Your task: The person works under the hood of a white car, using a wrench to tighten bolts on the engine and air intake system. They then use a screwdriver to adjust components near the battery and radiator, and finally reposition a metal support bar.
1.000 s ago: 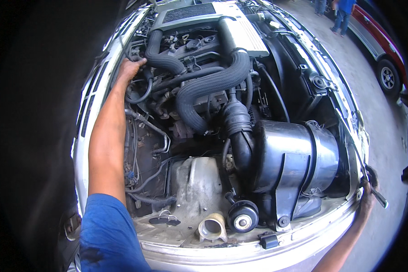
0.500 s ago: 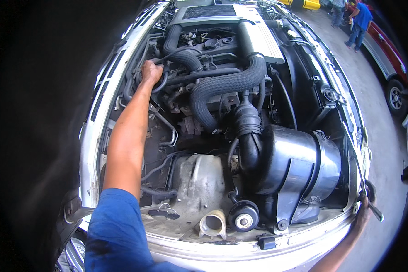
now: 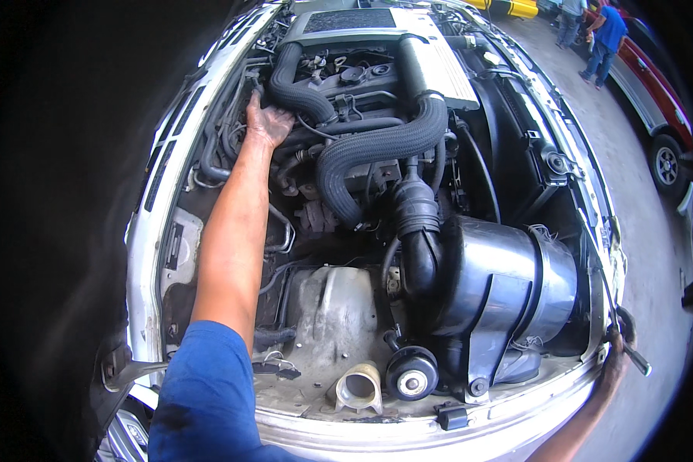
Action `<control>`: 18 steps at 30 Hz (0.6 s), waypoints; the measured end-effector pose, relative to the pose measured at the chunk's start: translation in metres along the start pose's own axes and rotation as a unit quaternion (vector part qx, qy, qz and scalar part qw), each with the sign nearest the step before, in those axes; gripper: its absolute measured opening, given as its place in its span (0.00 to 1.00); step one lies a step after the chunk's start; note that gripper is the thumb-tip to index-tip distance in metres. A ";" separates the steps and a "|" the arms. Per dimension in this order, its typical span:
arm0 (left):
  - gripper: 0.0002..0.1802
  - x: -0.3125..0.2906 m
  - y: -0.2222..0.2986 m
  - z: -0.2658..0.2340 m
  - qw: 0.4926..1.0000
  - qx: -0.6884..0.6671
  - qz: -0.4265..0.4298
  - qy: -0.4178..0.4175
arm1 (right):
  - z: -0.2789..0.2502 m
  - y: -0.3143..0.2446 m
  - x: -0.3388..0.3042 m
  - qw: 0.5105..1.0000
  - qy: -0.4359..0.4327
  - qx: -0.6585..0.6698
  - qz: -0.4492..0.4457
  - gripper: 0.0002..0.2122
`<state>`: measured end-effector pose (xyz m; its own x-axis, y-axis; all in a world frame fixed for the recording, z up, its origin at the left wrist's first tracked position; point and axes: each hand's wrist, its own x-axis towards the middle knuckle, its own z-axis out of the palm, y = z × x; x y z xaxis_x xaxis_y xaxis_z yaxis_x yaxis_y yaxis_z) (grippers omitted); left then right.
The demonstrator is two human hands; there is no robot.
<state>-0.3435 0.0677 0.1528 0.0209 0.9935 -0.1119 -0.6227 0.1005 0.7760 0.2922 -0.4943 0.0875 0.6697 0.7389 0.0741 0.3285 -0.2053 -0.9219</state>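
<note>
My left hand is deep in the engine bay, palm showing and thumb apart from the fingers. It is beside a ribbed black hose and thin dark lines; the fingertips are partly hidden, and I see nothing held. At the lower right, my right hand is closed around a slim metal hand tool at the front corner of the car body. The tool's silver end sticks out past the hand; its exact kind is unclear. A thin rod runs up from near that hand along the body edge.
A large black air filter housing fills the near right of the bay. A beige ring-shaped part and a round black canister stand at the front. The thick corrugated hose crosses the middle. Beyond, a person in blue stands by a red vehicle.
My left hand has gone from a closed grip among the hoses to an opened palm, shifting slightly right. My right hand keeps its hold on the tool. The view has shifted slightly.
</note>
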 end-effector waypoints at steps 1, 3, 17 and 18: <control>0.53 0.005 -0.003 0.004 1.000 0.001 0.000 -0.031 | 0.001 -0.001 -0.001 1.000 0.000 0.000 0.000 0.20; 0.50 0.017 -0.009 0.008 0.999 0.000 0.007 -0.036 | 0.003 -0.003 0.000 1.000 0.001 -0.003 -0.005 0.20; 0.29 -0.003 0.037 0.075 0.424 0.847 0.299 0.113 | 0.011 -0.016 -0.004 0.999 0.027 -0.021 -0.008 0.19; 0.28 -0.001 0.035 0.089 0.403 0.873 0.264 0.069 | 0.011 -0.015 -0.003 0.999 0.035 -0.014 0.012 0.20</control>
<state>-0.2955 0.0750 0.2355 0.1261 0.9011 0.4149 0.9920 -0.1179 -0.0455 0.2782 -0.4863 0.0973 0.7224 0.6868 0.0803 0.3298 -0.2402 -0.9130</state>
